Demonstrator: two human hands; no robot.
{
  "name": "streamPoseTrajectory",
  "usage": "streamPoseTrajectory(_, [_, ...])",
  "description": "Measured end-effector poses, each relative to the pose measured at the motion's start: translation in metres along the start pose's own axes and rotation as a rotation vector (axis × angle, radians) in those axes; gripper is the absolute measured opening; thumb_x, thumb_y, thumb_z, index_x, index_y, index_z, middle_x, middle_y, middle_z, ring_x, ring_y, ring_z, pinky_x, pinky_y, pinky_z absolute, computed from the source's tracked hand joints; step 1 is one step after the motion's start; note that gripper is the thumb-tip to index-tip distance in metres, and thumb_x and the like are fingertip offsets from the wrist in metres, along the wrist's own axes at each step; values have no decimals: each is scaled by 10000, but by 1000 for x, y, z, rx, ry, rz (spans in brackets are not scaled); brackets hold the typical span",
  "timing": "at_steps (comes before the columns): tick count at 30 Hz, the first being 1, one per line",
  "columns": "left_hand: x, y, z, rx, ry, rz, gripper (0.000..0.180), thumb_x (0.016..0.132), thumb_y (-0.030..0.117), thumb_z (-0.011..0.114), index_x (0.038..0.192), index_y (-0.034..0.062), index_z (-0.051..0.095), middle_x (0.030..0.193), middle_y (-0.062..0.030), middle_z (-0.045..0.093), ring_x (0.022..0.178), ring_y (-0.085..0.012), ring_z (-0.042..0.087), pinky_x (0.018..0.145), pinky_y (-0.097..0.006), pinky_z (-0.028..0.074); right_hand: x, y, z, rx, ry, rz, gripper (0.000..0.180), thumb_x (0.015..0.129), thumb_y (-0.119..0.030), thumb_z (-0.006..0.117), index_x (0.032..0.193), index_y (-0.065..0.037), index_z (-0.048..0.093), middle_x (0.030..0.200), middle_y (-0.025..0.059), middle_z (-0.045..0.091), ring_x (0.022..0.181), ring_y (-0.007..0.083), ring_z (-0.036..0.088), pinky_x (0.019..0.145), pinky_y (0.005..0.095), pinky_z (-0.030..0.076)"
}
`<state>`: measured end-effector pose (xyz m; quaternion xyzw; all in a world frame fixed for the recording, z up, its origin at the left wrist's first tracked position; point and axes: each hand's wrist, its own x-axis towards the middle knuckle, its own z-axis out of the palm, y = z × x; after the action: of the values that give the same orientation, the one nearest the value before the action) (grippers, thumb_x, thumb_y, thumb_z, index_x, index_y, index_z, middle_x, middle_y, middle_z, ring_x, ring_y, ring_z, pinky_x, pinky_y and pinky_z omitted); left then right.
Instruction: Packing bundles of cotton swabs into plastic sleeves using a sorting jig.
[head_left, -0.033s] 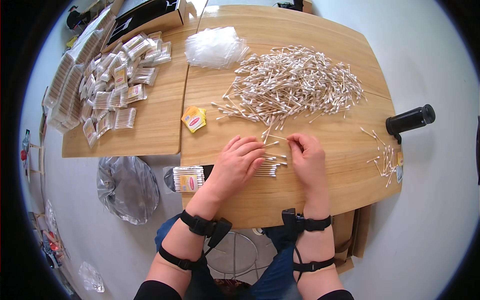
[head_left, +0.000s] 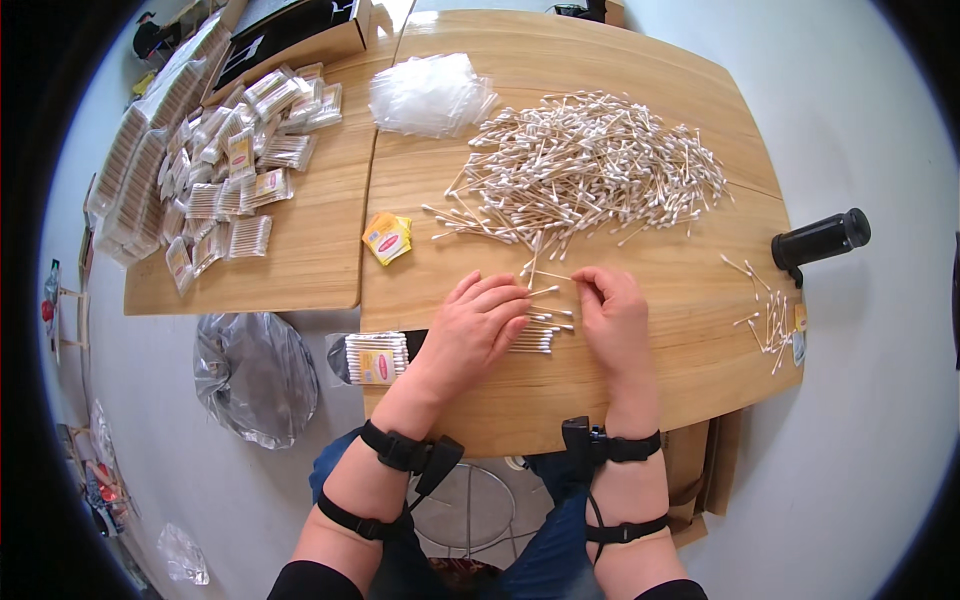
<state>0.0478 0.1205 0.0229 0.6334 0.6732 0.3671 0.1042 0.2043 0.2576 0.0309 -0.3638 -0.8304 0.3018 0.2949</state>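
Observation:
My left hand [head_left: 470, 325] lies palm down, fingers stretched out, over a small row of cotton swabs [head_left: 535, 341] whose white tips stick out to its right. Thumb and forefinger of my right hand [head_left: 612, 312] pinch one end of a single cotton swab [head_left: 552, 275], which points left toward the fingertips of my left hand. Just beyond both hands spreads a big loose heap of cotton swabs [head_left: 600, 170]. Beside my left wrist, at the table's near edge, a filled packet of swabs [head_left: 377, 357] with a yellow-and-white card rests on something dark.
Yellow cards [head_left: 388, 238] and clear plastic bags [head_left: 430, 95] lie left of the heap. Many filled swab packets [head_left: 240, 170] cover the left table, beside stacked packets [head_left: 125, 180]. Stray swabs [head_left: 772, 322] and a black bottle [head_left: 820, 238] are at right. A grey bag [head_left: 255, 375] stands below.

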Motion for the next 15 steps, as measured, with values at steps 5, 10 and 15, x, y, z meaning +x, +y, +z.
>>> streamPoseTrajectory(5, [-1,-2,0,-97,-84,-49,238,988,209,542,1095,49,682,1205,-82,662,1235,-285,551,1093,-441,372,0,-2,7,-130,11,-135,76,808,-4,652,848,-56,691,852,95,631,846,306,580,748,411,482])
streamPoseTrajectory(10, [0,1,4,-77,31,-62,292,991,244,531,1188,84,674,1323,-72,607,1313,-320,478,1148,-472,283,0,-6,6,-120,-60,-143,109,795,15,631,840,-62,693,844,93,619,855,304,576,753,411,487])
streamPoseTrajectory(15, [3,11,16,111,-8,-8,360,992,288,511,1263,87,637,1397,-78,549,1380,-295,406,1174,-472,231,-2,-7,10,-110,-73,-194,152,765,36,612,845,-63,696,835,95,615,861,305,579,762,410,492])
